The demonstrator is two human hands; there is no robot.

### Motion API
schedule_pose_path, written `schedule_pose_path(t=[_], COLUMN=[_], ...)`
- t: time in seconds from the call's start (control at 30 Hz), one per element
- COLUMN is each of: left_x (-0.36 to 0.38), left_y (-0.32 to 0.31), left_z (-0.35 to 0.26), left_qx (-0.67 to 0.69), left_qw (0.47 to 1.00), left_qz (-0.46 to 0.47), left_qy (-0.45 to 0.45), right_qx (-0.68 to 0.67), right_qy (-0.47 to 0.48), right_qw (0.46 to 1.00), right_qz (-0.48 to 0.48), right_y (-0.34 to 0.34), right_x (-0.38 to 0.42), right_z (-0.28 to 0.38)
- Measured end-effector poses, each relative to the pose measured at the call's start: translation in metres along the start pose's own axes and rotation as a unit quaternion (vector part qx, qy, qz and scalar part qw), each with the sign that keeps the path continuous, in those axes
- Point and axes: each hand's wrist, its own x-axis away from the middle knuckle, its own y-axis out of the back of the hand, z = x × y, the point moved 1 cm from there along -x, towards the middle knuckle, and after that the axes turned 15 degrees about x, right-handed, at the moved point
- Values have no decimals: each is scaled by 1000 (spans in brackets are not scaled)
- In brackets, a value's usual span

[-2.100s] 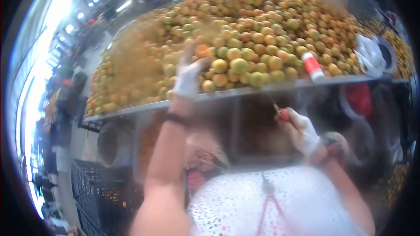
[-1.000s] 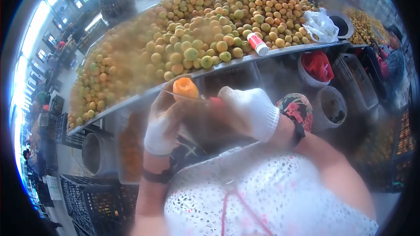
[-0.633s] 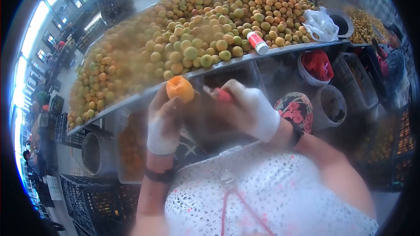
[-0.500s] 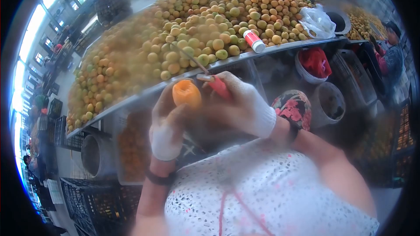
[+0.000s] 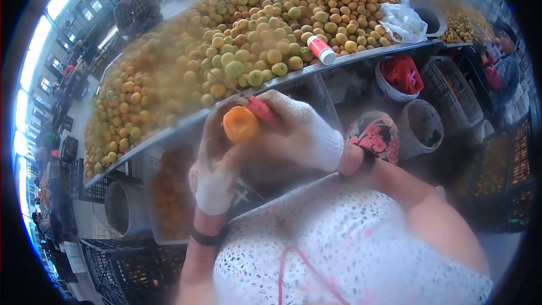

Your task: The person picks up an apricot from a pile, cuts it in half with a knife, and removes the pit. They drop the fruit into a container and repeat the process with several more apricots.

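In white gloves, both my hands meet in front of my chest, just below the table edge. My left hand (image 5: 216,149) is closed round an orange apricot (image 5: 241,126), whose top shows a hollow. The fingers of my right hand (image 5: 302,130) wrap the red handle of a slim metal-bladed tool (image 5: 262,109). Its working end lies right at the apricot's far side, the blade mostly hidden behind the fruit and glove. Beyond my hands, a big heap of apricots (image 5: 271,28) covers the table.
A metal table edge (image 5: 316,69) runs across my front. On the heap lie a red-and-white bottle (image 5: 322,50) and a white plastic bag (image 5: 403,21). Buckets (image 5: 422,126) and a crate (image 5: 451,87) stand right; black crates (image 5: 121,271) and a tub (image 5: 169,192) left. Co-workers (image 5: 135,11) are farther off.
My right hand has moved left and turned, bringing the red-handled tool against the apricot; its raised blade no longer shows clearly. The apricot's hollow top now faces me more.
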Motion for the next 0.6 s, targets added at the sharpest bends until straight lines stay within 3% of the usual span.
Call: schedule_pose_path(t=[0.13, 0.23, 0.3, 0.6], left_x=[-2, -3, -2, 4], left_y=[2, 5, 7, 6], left_z=[-2, -5, -6, 2], left_qx=[73, 70, 74, 88], left_qw=[996, 995, 995, 994], left_qz=[2, -7, -16, -14], left_qy=[54, 63, 62, 68], right_qx=[-7, 58, 234, 336], right_qy=[-14, 7, 106, 136], right_qw=[1000, 998, 966, 930], right_qz=[-15, -23, 22, 67], right_y=[0, 13, 23, 39], right_x=[0, 4, 9, 25], right_z=[4, 5, 4, 4])
